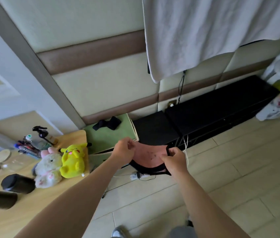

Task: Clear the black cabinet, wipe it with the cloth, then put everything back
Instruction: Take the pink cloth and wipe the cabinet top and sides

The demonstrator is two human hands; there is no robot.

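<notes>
I hold a pink cloth (148, 156) with a black edge spread between both hands in mid-air. My left hand (124, 151) pinches its left edge and my right hand (175, 160) pinches its right edge. The cloth shows small dark specks. Beyond it, a long low black cabinet (221, 107) stands against the padded wall, its top bare. A shorter black unit (153, 127) adjoins its left end.
A wooden table (32, 203) at left carries a yellow plush (73, 160), a white plush (48, 169), dark jars (17, 183), a glass jar, pens and a pump bottle. A green box (108, 134) holds a black item. A power strip (138, 176) and cables lie on the tiled floor. A white towel (213, 31) hangs above.
</notes>
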